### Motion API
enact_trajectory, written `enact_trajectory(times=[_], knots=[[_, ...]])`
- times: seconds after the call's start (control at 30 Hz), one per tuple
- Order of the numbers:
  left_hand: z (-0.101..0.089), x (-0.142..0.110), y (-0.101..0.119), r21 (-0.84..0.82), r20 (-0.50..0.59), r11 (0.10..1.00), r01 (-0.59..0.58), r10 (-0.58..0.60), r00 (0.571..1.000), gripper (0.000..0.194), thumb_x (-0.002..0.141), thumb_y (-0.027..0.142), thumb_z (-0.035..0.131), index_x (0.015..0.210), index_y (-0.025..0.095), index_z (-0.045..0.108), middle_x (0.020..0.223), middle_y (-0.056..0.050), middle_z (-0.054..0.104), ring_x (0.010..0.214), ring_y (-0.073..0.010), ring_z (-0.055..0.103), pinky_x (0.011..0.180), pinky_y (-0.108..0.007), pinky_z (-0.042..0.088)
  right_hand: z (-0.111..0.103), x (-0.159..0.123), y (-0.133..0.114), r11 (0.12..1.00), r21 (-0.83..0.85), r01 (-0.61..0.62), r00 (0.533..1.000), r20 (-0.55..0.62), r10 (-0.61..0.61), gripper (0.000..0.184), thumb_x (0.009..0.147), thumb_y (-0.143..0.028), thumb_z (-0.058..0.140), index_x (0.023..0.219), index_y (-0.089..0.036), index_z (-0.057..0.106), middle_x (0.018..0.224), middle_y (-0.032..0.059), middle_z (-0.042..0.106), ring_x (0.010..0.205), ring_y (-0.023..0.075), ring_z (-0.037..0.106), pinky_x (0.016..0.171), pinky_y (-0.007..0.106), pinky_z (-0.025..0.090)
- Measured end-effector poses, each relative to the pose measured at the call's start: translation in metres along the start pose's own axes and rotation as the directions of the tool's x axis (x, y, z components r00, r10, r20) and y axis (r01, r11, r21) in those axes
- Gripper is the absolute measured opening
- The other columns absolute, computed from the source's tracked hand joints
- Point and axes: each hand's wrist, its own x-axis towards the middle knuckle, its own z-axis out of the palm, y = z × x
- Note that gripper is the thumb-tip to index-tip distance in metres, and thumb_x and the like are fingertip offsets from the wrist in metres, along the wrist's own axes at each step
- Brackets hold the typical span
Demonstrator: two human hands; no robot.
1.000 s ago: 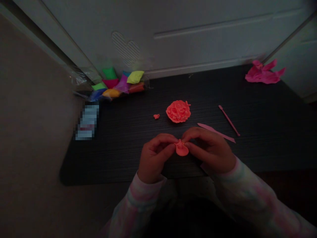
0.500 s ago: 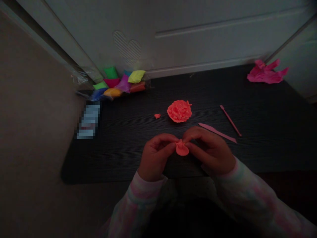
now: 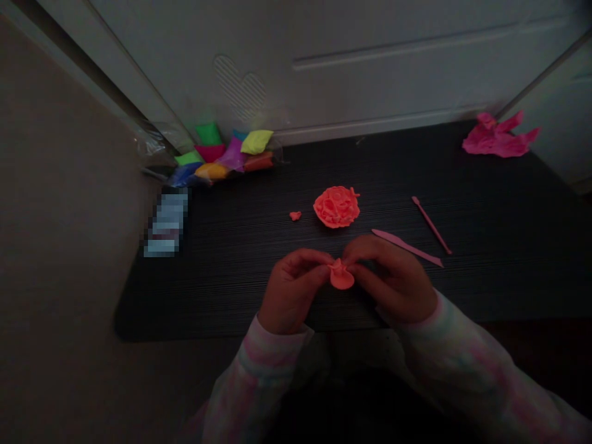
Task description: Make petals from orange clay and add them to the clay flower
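Between both hands is a small coral-orange piece of modelling clay [image 3: 341, 279], rounded at the near end and pinched into folds at the far end. My left hand [image 3: 292, 290] pinches its left side with thumb and forefinger. On the opposite side, my right hand [image 3: 393, 277] grips it the same way. Just beyond the hands sits a coral clay bowl shape [image 3: 337, 208] filled with small clay bits. To its left lies a tiny clay scrap [image 3: 295, 216]. A pink modelling knife [image 3: 407, 247] rests partly behind my right hand, and a thin pink modelling stick [image 3: 431, 226] lies farther right.
Clear bags with several coloured clay packets [image 3: 234, 155] lie at the back left of the black table [image 3: 222, 265]. A blurred-out phone-shaped object [image 3: 166, 222] is at the left edge. Crumpled pink plastic [image 3: 501, 137] sits at the back right, before a white door [image 3: 370, 80].
Both hands keep their pinch on the clay piece, with only slight finger movement at its folded end. The whole view has shifted slightly; the things on the table stay put.
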Motion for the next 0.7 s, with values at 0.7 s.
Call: enact_trajectory(times=[0.7], knots=[[0.0007, 0.0013, 0.0002, 0.094, -0.113, 0.996, 0.004, 0.007, 0.994, 0.012, 0.060, 0.009, 0.065, 0.069, 0.016, 0.064, 0.067, 0.002, 0.065, 0.066, -0.0092, 0.061, 0.069, -0.022, 0.047, 0.0039, 0.0024, -0.0002, 0.961, 0.115, -0.253, 0.967, 0.049, 0.249, 0.013, 0.076, -0.023, 0.057, 0.089, -0.019, 0.055, 0.084, 0.0021, 0.056, 0.079, 0.0136, 0.055, 0.067, 0.027, 0.045]])
